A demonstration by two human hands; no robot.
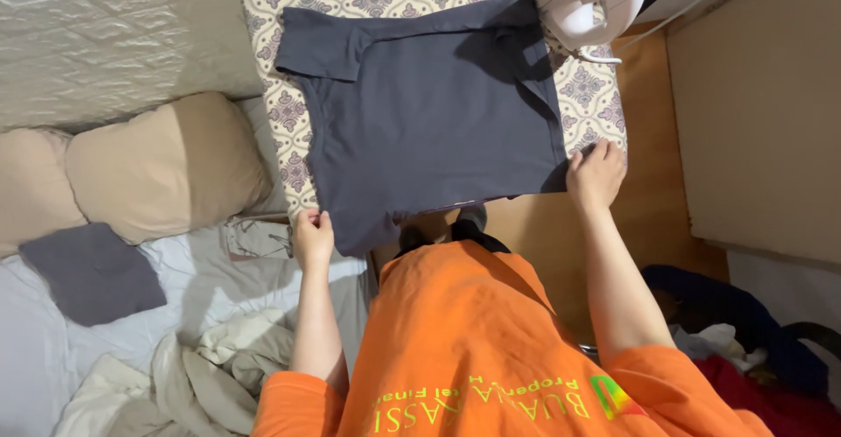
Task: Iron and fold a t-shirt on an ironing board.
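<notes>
On the far left we see two tan pillows [149, 170] on the bed [35, 349], with a folded grey cloth [92, 272] in front of them and crumpled white laundry [188, 376] nearer to us, all well left of our left hand. A pair of glasses [258, 237] lies on the bed just left of that hand. Our left hand [312, 237] pinches the near left corner of the dark grey shirt [429, 113], its grip closed on the fabric where the hem hangs off the board. The shirt lies spread flat over the patterned ironing board [591, 95], collar end away from us, between our two hands. Below the hanging hem, between the hands, our orange shirt [464, 341] fills the near view. Our right hand [596, 172] holds the shirt's near right corner at the board's edge, fingers curled down on the cloth. Beyond that hand, at the board's far right corner, stands a white iron [591, 3], touching the shirt's far edge, its cord [692, 3] trailing off right. To the right of the right hand we see a wooden floor [653, 139], a beige cabinet [762, 113], and a heap of dark blue and red clothes [745, 341] near our elbow.
</notes>
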